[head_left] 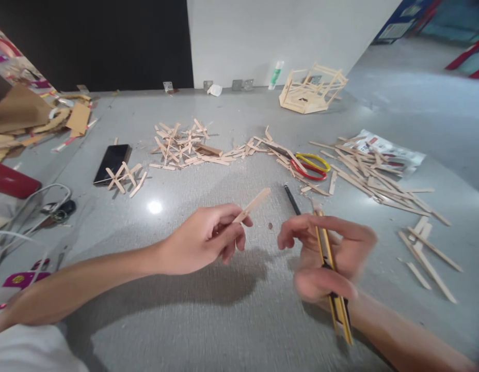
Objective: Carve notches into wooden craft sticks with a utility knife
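Pinched between the thumb and fingers of my left hand (208, 237) is a wooden craft stick (255, 204), its free end pointing up and to the right. My right hand (324, 258) is closed around a yellow utility knife (342, 315), with the blade end pointing away from me; motion blurs it a little. Just beyond the right fingers lies a black pen (291, 199), partly hidden by them. Red and yellow handled scissors (311, 168) rest farther back among loose sticks.
Joined and loose stick pieces (181, 144) spread across the back. A phone (112, 164) lies left, with crossed sticks over its edge. More sticks (379, 181) lie right, by a white packet (398, 150). A hexagonal stick frame (309, 95) stands at the back, near a green-white tube (276, 75).
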Demonstrator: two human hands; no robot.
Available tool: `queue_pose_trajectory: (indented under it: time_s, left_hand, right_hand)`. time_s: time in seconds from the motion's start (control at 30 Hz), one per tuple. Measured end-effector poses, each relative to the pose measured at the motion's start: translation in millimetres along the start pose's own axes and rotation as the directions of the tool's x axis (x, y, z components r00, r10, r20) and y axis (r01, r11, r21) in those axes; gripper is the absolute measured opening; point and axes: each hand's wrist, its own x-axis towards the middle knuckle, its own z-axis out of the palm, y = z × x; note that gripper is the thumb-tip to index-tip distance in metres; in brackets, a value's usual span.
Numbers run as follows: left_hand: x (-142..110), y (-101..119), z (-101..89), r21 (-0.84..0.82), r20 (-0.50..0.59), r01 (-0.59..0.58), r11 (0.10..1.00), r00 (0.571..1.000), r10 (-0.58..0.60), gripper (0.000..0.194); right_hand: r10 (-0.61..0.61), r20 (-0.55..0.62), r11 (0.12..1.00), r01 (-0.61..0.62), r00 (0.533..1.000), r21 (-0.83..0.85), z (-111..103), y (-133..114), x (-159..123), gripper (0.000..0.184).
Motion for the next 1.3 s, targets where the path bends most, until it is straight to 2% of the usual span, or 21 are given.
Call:
queue_pose_trajectory:
  time_s: [0.07, 0.1, 0.2, 0.23, 0.37, 0.5, 0.6, 0.83, 0.93, 1.03, 1.1, 1.2, 1.3]
  left_hand:
    - [-0.9, 0.3, 0.9, 0.066, -0.023, -0.004, 0.998, 1.000, 0.006, 0.021]
    - [-1.4, 0.3, 1.2, 0.091, -0.028, -0.002, 0.996, 1.000, 0.005, 0.022]
    - [-3.0, 0.8, 2.1, 0.134, -0.017, 0.007, 0.991, 1.000, -0.005, 0.025]
    - [-3.4, 1.1, 2.5, 0.141, -0.009, 0.012, 0.990, 1.000, -0.011, 0.025]
    - [-5.0, 2.0, 4.6, 0.195, -0.004, 0.023, 0.981, 1.000, -0.023, 0.027]
    - [-6.6, -0.7, 6.3, 0.328, -0.022, -0.056, 0.943, 0.998, 0.067, 0.026]
    - [-7.6, -3.5, 7.2, 0.414, -0.031, -0.122, 0.902, 0.988, 0.148, 0.026]
    - [-8.9, -6.5, 10.5, 0.535, -0.014, -0.197, 0.822, 0.970, 0.241, 0.027]
    - [-9.7, -11.6, 13.1, 0.614, -0.022, -0.258, 0.746, 0.939, 0.342, 0.023]
    - [-10.5, -19.5, 15.3, 0.709, -0.007, -0.314, 0.631, 0.892, 0.453, 0.020]
    - [-11.1, -24.9, 16.3, 0.754, 0.017, -0.351, 0.555, 0.856, 0.517, 0.020]
    - [-12.0, -32.6, 16.9, 0.791, 0.055, -0.394, 0.468, 0.808, 0.587, 0.017]
    - [-12.5, -39.7, 17.5, 0.797, 0.084, -0.415, 0.438, 0.795, 0.601, 0.013]
  right_hand:
    - [-0.110, -0.062, 0.994, 0.110, 0.992, -0.011, -1.6, -6.9, -2.0, 0.071]
    - [-0.153, -0.057, 0.988, 0.151, 0.987, -0.034, -2.1, -10.9, -3.0, 0.063]
    - [-0.186, 0.056, 0.971, 0.193, 0.981, -0.145, -1.8, -22.7, -4.8, 0.027]
    - [-0.196, 0.081, 0.962, 0.207, 0.977, -0.175, -1.0, -25.8, -4.7, 0.023]
    - [-0.245, 0.174, 0.945, 0.275, 0.954, -0.177, 3.0, -33.1, -1.3, 0.034]
    - [-0.206, 0.277, 0.962, 0.246, 0.939, -0.120, 3.0, -38.2, 2.0, 0.041]
    - [-0.186, 0.286, 0.967, 0.227, 0.940, -0.115, 2.5, -40.3, 1.4, 0.043]
    - [-0.216, 0.300, 0.955, 0.265, 0.929, -0.132, 3.3, -34.3, -2.4, 0.040]
    - [-0.227, 0.310, 0.950, 0.280, 0.923, -0.138, 3.0, -32.0, -3.2, 0.038]
    - [-0.240, 0.318, 0.944, 0.297, 0.917, -0.144, 4.3, -32.0, -5.1, 0.036]
    - [-0.253, 0.283, 0.949, 0.295, 0.925, -0.116, 7.1, -32.9, -7.8, 0.034]
    - [-0.202, 0.185, 0.979, 0.201, 0.962, 0.022, 13.8, -35.0, -13.5, 0.030]
    - [-0.119, 0.130, 0.978, 0.094, 0.984, 0.184, 20.4, -39.0, -17.1, 0.027]
